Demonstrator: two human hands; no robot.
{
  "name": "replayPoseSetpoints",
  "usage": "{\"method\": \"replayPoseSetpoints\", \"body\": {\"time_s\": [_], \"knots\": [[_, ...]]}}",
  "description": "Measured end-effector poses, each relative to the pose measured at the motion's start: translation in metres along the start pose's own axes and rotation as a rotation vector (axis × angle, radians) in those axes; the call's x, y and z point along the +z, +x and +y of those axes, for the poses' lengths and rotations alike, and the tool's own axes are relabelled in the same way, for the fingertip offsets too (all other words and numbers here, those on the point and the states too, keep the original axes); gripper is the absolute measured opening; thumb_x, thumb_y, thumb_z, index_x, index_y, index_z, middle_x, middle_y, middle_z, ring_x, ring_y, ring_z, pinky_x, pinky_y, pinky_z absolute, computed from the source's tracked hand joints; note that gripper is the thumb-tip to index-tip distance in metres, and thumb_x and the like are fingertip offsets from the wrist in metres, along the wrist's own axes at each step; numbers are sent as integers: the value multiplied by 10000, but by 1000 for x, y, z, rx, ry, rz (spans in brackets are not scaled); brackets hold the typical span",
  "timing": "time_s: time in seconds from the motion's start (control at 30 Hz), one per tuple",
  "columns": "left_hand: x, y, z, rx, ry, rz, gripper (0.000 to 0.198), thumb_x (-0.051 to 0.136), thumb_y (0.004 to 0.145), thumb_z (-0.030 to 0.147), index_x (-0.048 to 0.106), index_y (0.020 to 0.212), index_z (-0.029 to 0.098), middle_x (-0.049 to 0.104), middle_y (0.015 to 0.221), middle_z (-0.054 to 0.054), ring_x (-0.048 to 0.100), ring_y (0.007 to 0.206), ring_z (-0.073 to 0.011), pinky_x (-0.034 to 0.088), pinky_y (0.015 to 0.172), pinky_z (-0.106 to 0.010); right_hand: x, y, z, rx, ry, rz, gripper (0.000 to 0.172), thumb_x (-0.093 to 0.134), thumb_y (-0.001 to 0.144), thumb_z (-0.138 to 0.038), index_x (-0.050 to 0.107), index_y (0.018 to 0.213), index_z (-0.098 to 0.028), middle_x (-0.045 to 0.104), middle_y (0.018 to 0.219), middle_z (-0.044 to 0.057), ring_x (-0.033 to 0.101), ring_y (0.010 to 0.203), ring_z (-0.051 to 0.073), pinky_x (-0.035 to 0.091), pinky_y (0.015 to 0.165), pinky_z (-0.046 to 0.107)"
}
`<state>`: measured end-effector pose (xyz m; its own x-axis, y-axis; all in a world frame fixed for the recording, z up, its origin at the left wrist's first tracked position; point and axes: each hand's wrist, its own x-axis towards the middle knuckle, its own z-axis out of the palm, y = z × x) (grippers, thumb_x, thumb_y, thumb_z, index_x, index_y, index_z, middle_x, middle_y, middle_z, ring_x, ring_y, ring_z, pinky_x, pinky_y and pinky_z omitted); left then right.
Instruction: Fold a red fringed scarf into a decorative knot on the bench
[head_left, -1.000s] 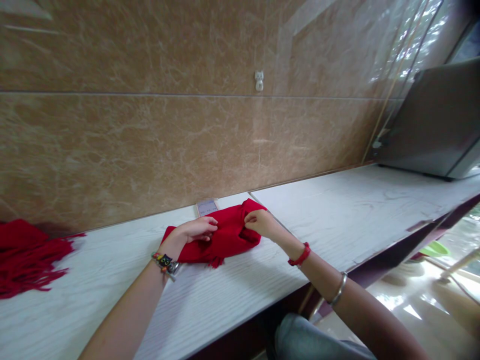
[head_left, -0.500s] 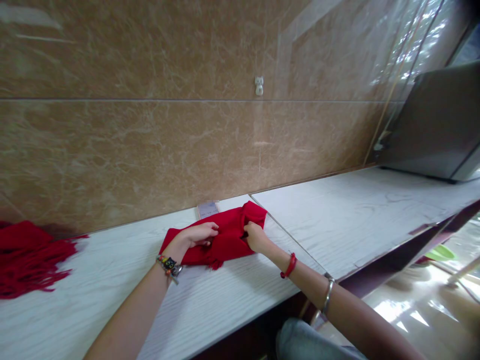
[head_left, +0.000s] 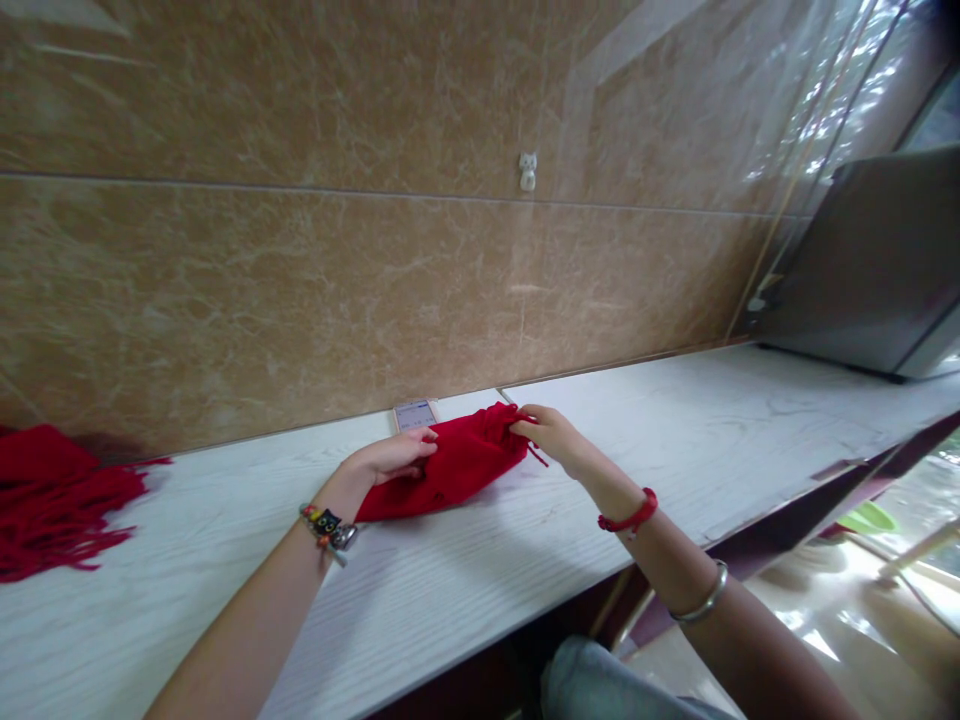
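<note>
A folded red scarf (head_left: 457, 470) lies on the white wood-grain counter (head_left: 465, 580), close to the tiled wall. My left hand (head_left: 394, 458) rests on its left part, fingers curled and pressing the cloth down. My right hand (head_left: 551, 436) pinches the scarf's right end and lifts it slightly off the counter. A beaded bracelet is on my left wrist, a red cord and a metal bangle on my right arm.
A phone (head_left: 415, 414) lies flat against the wall just behind the scarf. More red fringed scarves (head_left: 52, 500) are piled at the far left. A dark grey appliance (head_left: 870, 270) stands at the right end. A small white hook (head_left: 528, 171) is on the wall.
My right hand moved from the scarf's middle out to its right end and raised that end. The fringe at the front edge is now tucked out of sight. My left hand stayed put.
</note>
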<state>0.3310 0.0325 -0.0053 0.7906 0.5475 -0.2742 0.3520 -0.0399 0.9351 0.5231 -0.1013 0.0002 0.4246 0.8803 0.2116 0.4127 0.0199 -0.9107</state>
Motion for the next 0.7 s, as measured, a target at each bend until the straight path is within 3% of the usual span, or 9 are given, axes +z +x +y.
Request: {"method": "replayPoseSetpoints", "body": {"time_s": [0.13,0.23,0.4,0.5,0.57,0.63,0.7], "knots": [[15,-2,4,-85,13,-3,125,467,750,183,415,864,184,378,549,87,340,429,-44,290,423,-154,11,-1,7,91,202,37,70,489,596,-199,532,618,-147,512,530,-37,432,508,92,315,484,222],[22,-2,9,-53,39,-6,114,428,789,206,392,895,189,341,534,93,275,398,-41,207,385,-148,11,-2,5,148,429,39,56,502,602,-194,531,606,-146,529,519,-25,444,477,85,336,463,215],[27,-9,18,41,241,50,115,365,826,234,382,929,185,364,555,75,281,403,-57,171,365,-171,-22,-13,-10,160,614,-51,83,571,604,-197,569,673,-152,614,625,28,546,569,122,451,557,242],[29,-16,15,34,409,107,91,330,837,233,375,907,196,337,536,80,284,400,-71,191,365,-179,-59,-23,-6,118,421,-190,171,592,625,-249,581,759,-144,623,679,28,553,582,117,465,586,251],[31,-19,6,12,526,116,84,305,842,233,367,890,203,323,520,84,288,393,-80,211,372,-187,-80,-28,4,126,131,-335,203,593,636,-286,586,778,-141,621,683,20,553,585,122,463,582,262],[35,-21,-4,38,644,128,67,314,833,217,370,867,203,377,545,71,358,434,-92,261,414,-194,-91,-30,15,118,-213,-407,224,613,624,-306,603,785,-150,635,733,32,571,668,151,463,628,278],[39,-20,-12,99,749,165,52,345,813,191,382,850,196,465,614,39,449,534,-114,313,493,-208,-89,-28,22,77,-452,-384,288,625,627,-336,622,856,-162,644,878,68,572,814,185,448,725,292]]}}
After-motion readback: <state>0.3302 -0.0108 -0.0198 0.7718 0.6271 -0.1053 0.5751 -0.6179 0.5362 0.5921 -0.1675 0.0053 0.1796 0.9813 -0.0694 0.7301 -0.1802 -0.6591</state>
